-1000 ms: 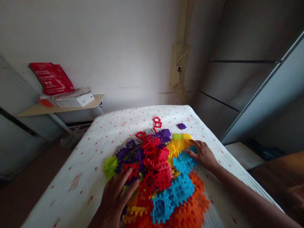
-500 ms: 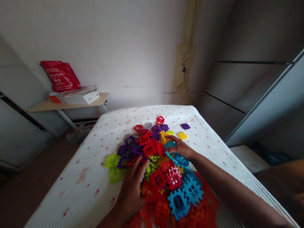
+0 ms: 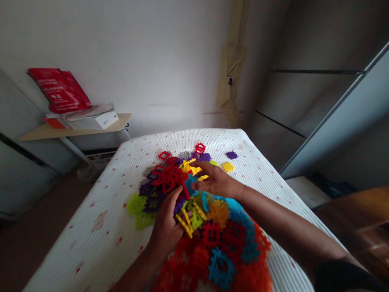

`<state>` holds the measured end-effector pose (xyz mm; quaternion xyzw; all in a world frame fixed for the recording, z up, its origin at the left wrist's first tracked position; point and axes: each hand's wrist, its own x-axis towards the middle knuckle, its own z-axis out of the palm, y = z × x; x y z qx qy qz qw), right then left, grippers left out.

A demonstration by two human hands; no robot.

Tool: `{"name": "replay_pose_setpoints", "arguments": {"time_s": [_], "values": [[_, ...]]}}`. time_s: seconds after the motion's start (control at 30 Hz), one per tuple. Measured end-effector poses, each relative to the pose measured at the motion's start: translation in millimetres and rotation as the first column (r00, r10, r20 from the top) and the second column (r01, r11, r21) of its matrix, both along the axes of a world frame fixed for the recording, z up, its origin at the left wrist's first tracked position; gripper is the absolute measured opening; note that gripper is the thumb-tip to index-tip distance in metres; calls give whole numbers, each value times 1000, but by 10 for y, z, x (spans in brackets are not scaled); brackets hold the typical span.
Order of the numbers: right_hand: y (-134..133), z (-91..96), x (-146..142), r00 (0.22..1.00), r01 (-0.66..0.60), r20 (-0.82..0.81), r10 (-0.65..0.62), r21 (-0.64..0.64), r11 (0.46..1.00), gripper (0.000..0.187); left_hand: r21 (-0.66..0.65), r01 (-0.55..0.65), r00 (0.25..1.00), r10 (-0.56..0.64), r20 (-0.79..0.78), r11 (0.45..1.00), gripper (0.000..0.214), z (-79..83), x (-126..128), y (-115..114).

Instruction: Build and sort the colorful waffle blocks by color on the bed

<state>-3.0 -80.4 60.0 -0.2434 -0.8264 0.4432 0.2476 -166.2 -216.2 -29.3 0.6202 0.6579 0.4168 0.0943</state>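
Observation:
A heap of interlocking plastic tiles [image 3: 209,231] in red, purple, blue, orange, yellow and green covers a white cloth-covered table [image 3: 100,227]. My left hand [image 3: 165,223] lies on the heap's left side, fingers stretched toward the red and purple tiles [image 3: 167,176], a yellow fence-shaped piece [image 3: 184,221] beside its thumb. My right hand [image 3: 214,180] reaches across the middle of the heap, fingers spread flat over blue and yellow tiles. Neither hand grips a piece.
Single yellow [image 3: 227,166] and purple [image 3: 231,155] tiles lie apart at the far right of the table. A shelf [image 3: 69,129] on the left wall carries a white box and red packets. A grey cabinet panel [image 3: 340,113] stands at the right.
Both hands have swept leftward and farther into the heap. The tiles have been stirred: red ones moved to the far left, orange and blue ones now lie nearest me.

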Motion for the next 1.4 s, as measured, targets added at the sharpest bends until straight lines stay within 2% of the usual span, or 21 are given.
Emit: {"name": "replay_pose_setpoints", "arguments": {"time_s": [0.03,0.1,0.17,0.23,0.27,0.37,0.43,0.53,0.63,0.73,0.87,1.0,1.1,1.2,1.3,1.4], "values": [[-49,42,166,1000,16,13,-17,44,999,72,-22,14,998,-16,-55,1000,61,26,-31,-41],[-216,42,588,993,1,119,-28,223,975,90,-66,27,981,-39,-192,997,63,26,-134,-151],[-472,-108,1063,960,-66,279,-20,295,953,101,-110,24,947,-58,-315,994,67,-32,-272,-277],[-780,-402,1483,908,-98,416,-42,310,946,107,-150,17,919,-74,-388,989,74,-114,-396,-395],[-934,-580,1642,886,-76,453,-98,351,933,111,-159,6,908,-72,-413,987,78,-153,-438,-445],[-1284,-1067,1822,861,-1,428,-274,541,841,106,-143,-12,887,-55,-458,990,86,-224,-437,-558],[-1373,-1249,1708,849,50,396,-349,598,800,104,-119,42,885,-92,-457,992,87,-231,-339,-611],[-1298,-1297,1359,863,96,339,-374,618,780,109,-122,134,878,-175,-447,983,88,-219,-145,-662],[-1087,-1236,1019,895,123,272,-353,611,782,107,-114,96,884,-137,-447,989,90,-242,-42,-644],[-851,-1189,769,930,156,186,-317,582,798,95,-60,38,910,-60,-411,997,84,-314,-80,-559],[-621,-1123,478,947,282,0,-322,485,828,72,18,3,968,1,-252,1000,68,-373,-186,-443],[-515,-968,150,930,365,-114,-350,418,832,59,74,-10,1000,10,0,997,59,-298,-229,-389],[-492,-811,-116,941,337,-106,-322,415,845,59,88,-31,992,19,129,996,52,-224,-233,-344],[-519,-650,-360,961,275,-97,-258,367,889,61,36,-56,986,50,157,998,51,-165,-228,-278],[-541,-504,-517,975,199,-161,-151,340,919,60,14,-91,987,88,133,996,55,-101,-267,-233],[-393,-394,-504,975,158,-208,-77,407,899,55,12,-143,990,142,23,990,57,-42,-397,-245]]}}
